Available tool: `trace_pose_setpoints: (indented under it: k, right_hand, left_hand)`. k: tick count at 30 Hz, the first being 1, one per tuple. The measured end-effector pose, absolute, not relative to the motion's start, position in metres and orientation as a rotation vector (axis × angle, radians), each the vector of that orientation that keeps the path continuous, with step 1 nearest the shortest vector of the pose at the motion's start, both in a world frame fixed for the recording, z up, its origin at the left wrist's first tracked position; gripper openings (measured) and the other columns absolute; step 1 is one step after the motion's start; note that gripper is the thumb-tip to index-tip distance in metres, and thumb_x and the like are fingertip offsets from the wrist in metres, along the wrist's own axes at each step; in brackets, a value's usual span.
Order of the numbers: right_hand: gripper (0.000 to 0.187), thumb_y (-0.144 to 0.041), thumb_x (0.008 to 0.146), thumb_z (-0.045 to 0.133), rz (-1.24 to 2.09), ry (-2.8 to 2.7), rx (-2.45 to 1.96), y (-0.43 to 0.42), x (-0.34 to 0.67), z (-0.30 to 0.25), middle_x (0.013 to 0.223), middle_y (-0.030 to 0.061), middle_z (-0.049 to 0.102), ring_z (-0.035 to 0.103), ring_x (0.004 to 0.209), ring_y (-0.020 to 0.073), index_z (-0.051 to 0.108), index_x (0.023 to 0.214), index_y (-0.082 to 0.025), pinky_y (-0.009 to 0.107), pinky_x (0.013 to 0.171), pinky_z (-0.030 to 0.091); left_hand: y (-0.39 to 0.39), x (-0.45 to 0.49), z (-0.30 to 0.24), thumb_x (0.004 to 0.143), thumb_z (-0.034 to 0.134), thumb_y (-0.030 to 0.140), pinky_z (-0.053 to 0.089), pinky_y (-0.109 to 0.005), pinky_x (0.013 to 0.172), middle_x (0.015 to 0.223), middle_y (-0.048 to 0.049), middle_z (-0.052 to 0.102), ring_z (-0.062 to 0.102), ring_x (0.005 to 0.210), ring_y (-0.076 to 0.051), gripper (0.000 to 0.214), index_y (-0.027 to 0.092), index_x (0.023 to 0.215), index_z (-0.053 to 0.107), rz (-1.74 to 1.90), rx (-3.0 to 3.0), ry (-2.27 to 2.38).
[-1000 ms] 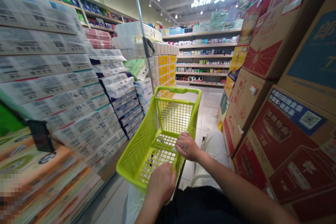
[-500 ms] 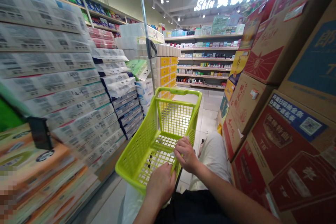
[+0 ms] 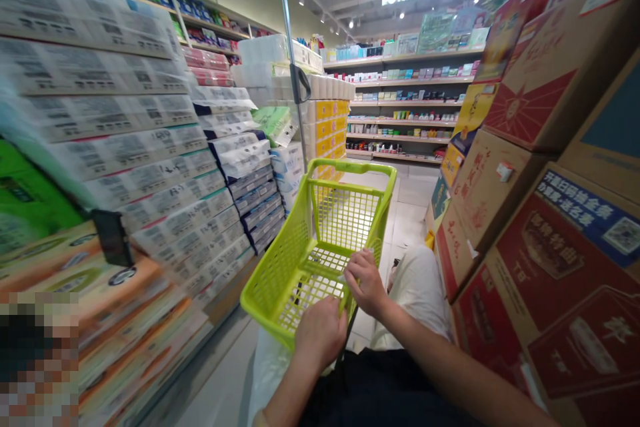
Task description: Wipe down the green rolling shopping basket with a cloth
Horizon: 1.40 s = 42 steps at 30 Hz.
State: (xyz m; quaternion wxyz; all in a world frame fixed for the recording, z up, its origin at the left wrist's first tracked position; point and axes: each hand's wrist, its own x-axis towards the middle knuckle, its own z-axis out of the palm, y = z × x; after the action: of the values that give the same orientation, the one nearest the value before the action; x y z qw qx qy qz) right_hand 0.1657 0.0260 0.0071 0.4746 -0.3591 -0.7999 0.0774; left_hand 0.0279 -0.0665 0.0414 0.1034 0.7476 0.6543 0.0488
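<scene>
A yellow-green plastic shopping basket (image 3: 275, 273) with mesh sides stands tilted before my lap, and the pale floor shows through its grid. My left hand (image 3: 323, 330) is closed around the near right part of its rim, with the fingertips partly hidden. Just ahead on the same side, my right hand (image 3: 367, 281) is curled at the rim with its fingers closed. A small whitish bit shows by its fingertips, too small to name. Both forearms reach forward over my dark top and light trousers (image 3: 420, 293).
Wrapped paper packs (image 3: 110, 117) are stacked along the left, with orange packs (image 3: 150, 320) nearer. Cartons (image 3: 540, 233) rise close on the right. A metal pole (image 3: 286, 20) stands beyond the basket. Product shelves (image 3: 400, 83) line the back, and a tiled aisle (image 3: 407, 203) leads there.
The view has turned slightly left, so the stacks, basket and hands appear further right. Both hands keep their places at the basket's rim.
</scene>
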Motion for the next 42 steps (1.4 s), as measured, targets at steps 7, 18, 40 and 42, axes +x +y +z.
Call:
trace_pose_setpoints:
  k: [7,18,40,42]
  right_hand:
    - [0.028,-0.023,0.092,0.043,0.133,-2.202,-0.805,0.064,0.196,0.029,0.072,0.0029,0.053,0.047,0.079,0.0190,0.052,0.065,-0.021,0.036,0.082,0.038]
    - [0.018,-0.020,0.091,0.045,0.157,-1.889,-0.834,0.023,0.165,-0.002,0.088,0.0037,0.060,0.049,0.108,0.0220,0.060,0.082,-0.023,0.044,0.108,0.026]
    - [0.020,-0.020,0.092,0.044,0.077,-2.199,-0.727,0.032,0.175,0.012,0.082,0.0029,0.058,0.052,0.094,0.0193,0.058,0.077,-0.022,0.045,0.108,0.031]
    - [0.022,-0.019,0.092,0.043,0.024,-2.179,-0.785,0.059,0.188,0.022,0.082,0.0034,0.059,0.052,0.093,0.0200,0.057,0.075,-0.023,0.046,0.107,0.032]
  left_hand:
    - [-0.072,0.023,0.040,0.094,0.030,0.033,0.044,-0.032,0.080,0.098,-0.0077,0.067,0.063,0.092,-0.021,0.034,0.019,0.094,0.061,0.188,2.219,1.908]
    - [-0.071,0.025,0.042,0.093,0.031,0.032,0.045,-0.031,0.080,0.100,-0.0075,0.067,0.063,0.093,-0.021,0.033,0.019,0.095,0.062,0.160,2.208,1.918]
    - [-0.074,0.020,0.044,0.094,0.031,0.030,0.042,-0.031,0.079,0.096,-0.0077,0.067,0.063,0.092,-0.021,0.033,0.019,0.094,0.062,0.155,2.200,1.947]
    - [-0.074,0.020,0.045,0.094,0.030,0.031,0.042,-0.031,0.079,0.097,-0.0073,0.067,0.063,0.093,-0.021,0.034,0.020,0.095,0.062,0.146,2.206,1.946]
